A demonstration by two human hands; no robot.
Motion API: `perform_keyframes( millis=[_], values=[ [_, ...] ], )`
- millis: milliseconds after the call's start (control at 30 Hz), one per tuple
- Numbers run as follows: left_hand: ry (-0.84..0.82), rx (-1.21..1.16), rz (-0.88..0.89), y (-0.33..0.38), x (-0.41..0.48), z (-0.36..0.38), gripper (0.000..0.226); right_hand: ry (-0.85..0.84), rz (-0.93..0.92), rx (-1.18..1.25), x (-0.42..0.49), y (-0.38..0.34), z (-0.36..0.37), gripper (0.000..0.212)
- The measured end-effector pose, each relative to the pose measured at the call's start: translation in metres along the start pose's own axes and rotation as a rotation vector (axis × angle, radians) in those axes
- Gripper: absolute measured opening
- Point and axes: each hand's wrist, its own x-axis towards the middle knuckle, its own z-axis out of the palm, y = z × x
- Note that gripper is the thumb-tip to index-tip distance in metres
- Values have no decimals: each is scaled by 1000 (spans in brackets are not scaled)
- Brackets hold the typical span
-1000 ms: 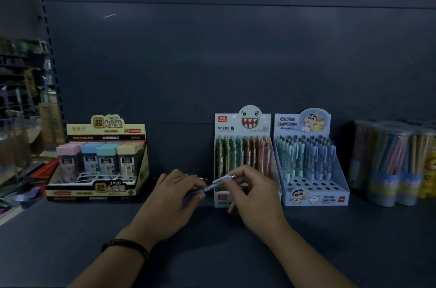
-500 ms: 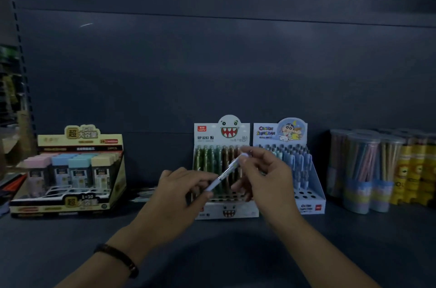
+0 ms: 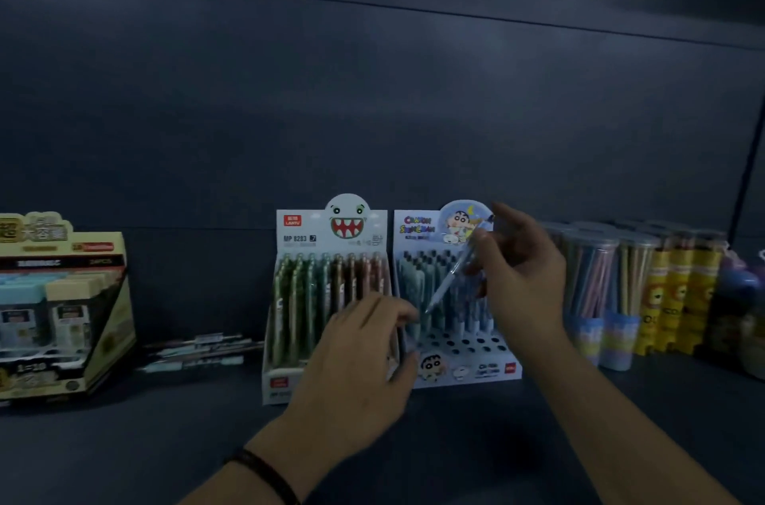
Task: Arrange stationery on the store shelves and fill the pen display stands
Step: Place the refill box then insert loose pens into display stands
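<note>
right hand (image 3: 521, 281) has its thumb and fingers pinched round a clear, pale pen (image 3: 453, 277), gripping the upper half. the pen is slanted, with its top end up by the header card of the blue cartoon display stand (image 3: 467, 374) and its tip pointing down and left, hanging over the pens already in that stand. can't tell if the tip touches any of them, it's all a bit blurry.

left hand (image 3: 364, 355) is low in front of the blue stand's left edge. its fingers are loosely curled with a gap to the thumb, and i can't see anything in it. its fingertips are just beside the pen tip but not on it. black bracelet (image 3: 265, 471) on that wrist.

the blue stand has its back rows full, and the front rows are just round holes. touching it on the left is a monster-face stand (image 3: 298, 233) packed with green and brown pens. further left of that, a few loose pens (image 3: 198, 347) lie flat on the dark shelf (image 3: 165, 442). well left again there's a yellow box of pastel cases (image 3: 62, 297). right of the blue stand are clear tubs of pencils (image 3: 600, 289), then yellow packs (image 3: 679, 297).
</note>
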Motion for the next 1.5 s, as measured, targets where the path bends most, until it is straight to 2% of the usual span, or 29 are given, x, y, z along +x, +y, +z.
perform_keyframes(
  millis=[200, 367, 533, 767, 967, 1200, 1367, 1500],
  values=[
    [-214, 158, 43, 6, -9, 20, 58, 68, -191, -268, -8, 27, -33, 23],
    [-263, 188, 41, 3, -11, 22, 54, 16, -273, -360, -7, 30, -31, 27],
    [-254, 197, 48, 2, -13, 24, 54, -70, -288, -383, -8, 39, -31, 28],
    [-248, 194, 46, 2, -13, 24, 54, -69, -283, -405, -7, 41, -31, 28],
    [-245, 184, 52, 2, -13, 24, 56, -157, -242, -553, -9, 48, -35, 22],
    [-235, 196, 74, 1, -14, 24, 55, -160, -159, -575, -13, 47, -35, 30],
    [-147, 221, 143, -1, -15, 19, 42, -102, -274, -555, -17, 46, -35, 37],
    [-27, 115, 160, 0, -15, 5, 22, -69, -264, -522, -25, 30, -25, 26]
  ],
)
